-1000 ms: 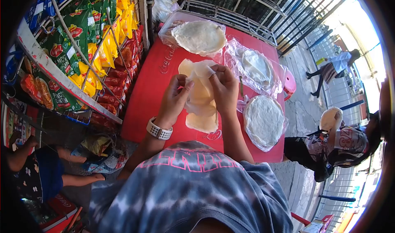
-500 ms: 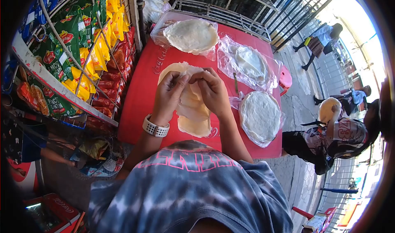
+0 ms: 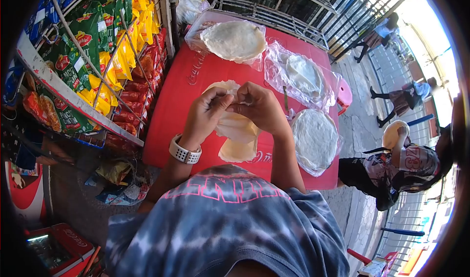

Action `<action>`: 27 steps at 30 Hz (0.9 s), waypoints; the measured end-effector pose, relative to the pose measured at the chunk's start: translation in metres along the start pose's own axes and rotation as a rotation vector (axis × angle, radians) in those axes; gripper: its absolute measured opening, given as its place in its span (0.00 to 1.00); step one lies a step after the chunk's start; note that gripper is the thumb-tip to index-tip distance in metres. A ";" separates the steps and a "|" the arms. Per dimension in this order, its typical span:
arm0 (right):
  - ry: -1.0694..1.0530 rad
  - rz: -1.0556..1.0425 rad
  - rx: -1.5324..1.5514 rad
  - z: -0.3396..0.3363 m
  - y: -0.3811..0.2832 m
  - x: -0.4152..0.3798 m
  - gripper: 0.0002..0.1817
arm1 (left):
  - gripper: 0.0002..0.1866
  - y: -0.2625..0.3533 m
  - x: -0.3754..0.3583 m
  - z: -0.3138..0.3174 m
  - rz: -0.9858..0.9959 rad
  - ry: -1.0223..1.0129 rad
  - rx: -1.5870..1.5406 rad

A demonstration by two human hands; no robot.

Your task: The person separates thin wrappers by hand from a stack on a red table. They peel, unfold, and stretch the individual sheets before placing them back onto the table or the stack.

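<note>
My left hand (image 3: 209,111), with a white watch on its wrist, and my right hand (image 3: 259,106) meet above the red table. Both are closed, thumbs and fingers pinching the edge of a thin, pale dough wrapper (image 3: 236,128) that hangs below them. Beneath it, on the tabletop, lies another tan wrapper (image 3: 238,150). The fingertips hide part of the pinched edge. To the right of my right hand is a round pile of white wrappers (image 3: 316,137) on plastic. Farther off are a wrapper pile in clear plastic (image 3: 303,74) and a larger pile (image 3: 234,39).
Snack packets (image 3: 78,42) hang behind a metal rack at left. A metal grille (image 3: 279,5) stands behind the red table (image 3: 183,105). A pink stool (image 3: 344,95) is beyond its right edge. A person (image 3: 401,164) at right holds a round pale sheet (image 3: 394,134); other people walk past.
My hands have drawn closer together at the wrapper's edge and sit slightly lower. The view has shifted a little. Passers-by at right have moved along the pavement.
</note>
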State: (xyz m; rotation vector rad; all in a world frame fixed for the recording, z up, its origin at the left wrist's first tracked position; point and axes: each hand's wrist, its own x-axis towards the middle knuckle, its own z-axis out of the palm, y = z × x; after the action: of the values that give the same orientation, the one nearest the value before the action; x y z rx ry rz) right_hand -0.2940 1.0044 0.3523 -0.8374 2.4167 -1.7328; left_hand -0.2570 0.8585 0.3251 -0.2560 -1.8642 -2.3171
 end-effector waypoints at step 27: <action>0.209 -0.191 -0.177 -0.006 -0.009 0.004 0.07 | 0.12 -0.003 0.010 -0.004 -0.062 0.025 0.077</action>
State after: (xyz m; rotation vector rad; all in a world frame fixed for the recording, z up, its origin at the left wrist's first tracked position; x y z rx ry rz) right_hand -0.2960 1.0052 0.3636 -0.9819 2.7420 -1.7691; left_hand -0.2675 0.8551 0.3242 -0.1603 -1.9708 -2.2709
